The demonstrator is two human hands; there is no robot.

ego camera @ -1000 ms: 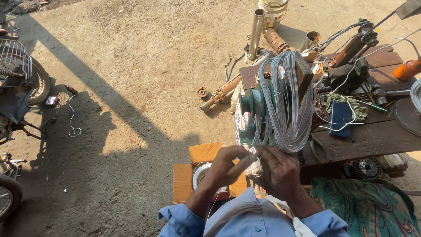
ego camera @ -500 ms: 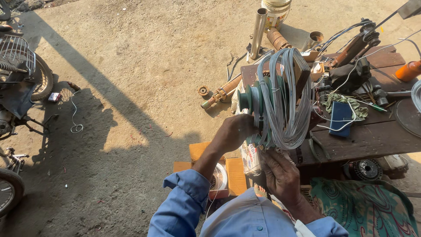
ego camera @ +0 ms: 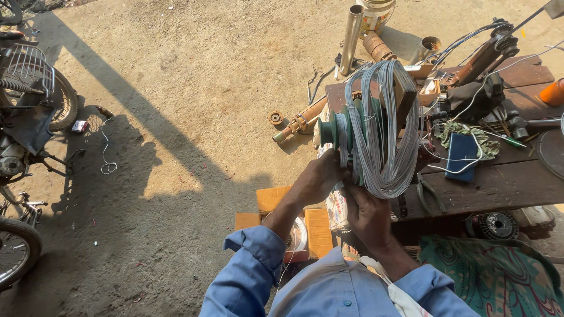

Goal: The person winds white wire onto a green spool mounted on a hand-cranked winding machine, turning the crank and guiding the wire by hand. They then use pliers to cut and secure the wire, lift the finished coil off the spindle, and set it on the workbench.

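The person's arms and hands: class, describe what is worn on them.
Both arms wear light blue long shirt sleeves with buttoned cuffs, pushed back above the wrists. The left hand and right hand are bare: no gloves, and no rings or watch visible.

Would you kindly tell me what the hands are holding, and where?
Both hands, left and right, grip the wire coil at its lower edge, beside the green former.

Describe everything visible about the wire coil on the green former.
The thick bundle of grey-white wire loops is wound around a stepped green winding former with a wooden block on its far side. Its loops hang slack, sagging below the former, at the near edge of the cluttered wooden workbench. The left hand and right hand grip it from below.
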